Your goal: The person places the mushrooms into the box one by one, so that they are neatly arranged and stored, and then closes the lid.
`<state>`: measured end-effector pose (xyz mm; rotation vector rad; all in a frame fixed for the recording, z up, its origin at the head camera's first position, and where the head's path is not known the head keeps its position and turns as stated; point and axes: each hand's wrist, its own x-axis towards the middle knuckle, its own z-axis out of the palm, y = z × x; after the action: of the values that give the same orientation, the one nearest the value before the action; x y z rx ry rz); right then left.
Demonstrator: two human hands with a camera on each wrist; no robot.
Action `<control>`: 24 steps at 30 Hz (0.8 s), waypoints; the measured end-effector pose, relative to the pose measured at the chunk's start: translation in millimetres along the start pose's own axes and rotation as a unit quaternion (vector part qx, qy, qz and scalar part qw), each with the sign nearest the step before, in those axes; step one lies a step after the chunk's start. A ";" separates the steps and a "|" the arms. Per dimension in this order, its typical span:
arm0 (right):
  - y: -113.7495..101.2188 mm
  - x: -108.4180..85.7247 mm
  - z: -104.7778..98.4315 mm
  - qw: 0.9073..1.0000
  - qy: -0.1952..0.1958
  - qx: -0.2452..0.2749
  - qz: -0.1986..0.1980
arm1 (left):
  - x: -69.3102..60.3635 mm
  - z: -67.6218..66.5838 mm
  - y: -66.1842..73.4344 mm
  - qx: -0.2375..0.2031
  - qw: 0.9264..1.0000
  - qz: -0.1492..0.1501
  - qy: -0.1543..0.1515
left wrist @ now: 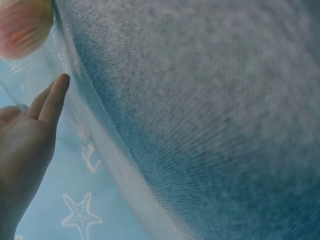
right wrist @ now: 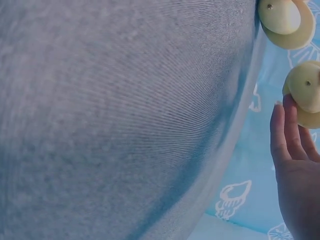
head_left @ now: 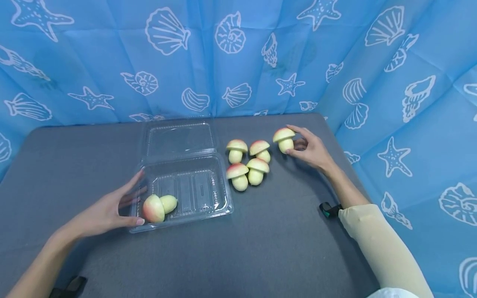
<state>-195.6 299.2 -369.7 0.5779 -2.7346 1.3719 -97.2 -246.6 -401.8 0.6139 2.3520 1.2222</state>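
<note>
On the left of the gray surface (head_left: 261,252), the left hand's grip (head_left: 104,211) is spread at the edge of a clear container (head_left: 203,188) holding one mushroom-shaped piece (head_left: 158,208) on its side. Beyond, four cap-up pieces (head_left: 256,170) cluster beside the container; the right hand's grip (head_left: 313,150) pinches a sixth mushroom (head_left: 285,140) before a blue curtain (head_left: 238,62).

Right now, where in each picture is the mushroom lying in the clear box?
Head: lower left of centre; the mushroom lies in the near left corner of the clear box.
Left wrist: top left corner, its reddish cap cut off by the frame.
Right wrist: not in it.
Shared landmark: the blue curtain.
</note>
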 end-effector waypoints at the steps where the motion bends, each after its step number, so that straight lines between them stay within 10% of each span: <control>1: -0.3 0.4 0.4 1.000 0.003 -0.001 -0.005 | -0.1 0.0 -0.1 0.000 1.000 0.001 0.000; 24: -20.3 6.5 9.6 0.999 0.008 -0.003 -0.052 | 0.5 3.6 -0.3 0.018 1.000 0.003 0.010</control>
<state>-193.5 278.7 -358.7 0.6965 -2.6541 1.3373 -95.7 -244.1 -404.1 0.6224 2.3952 1.1960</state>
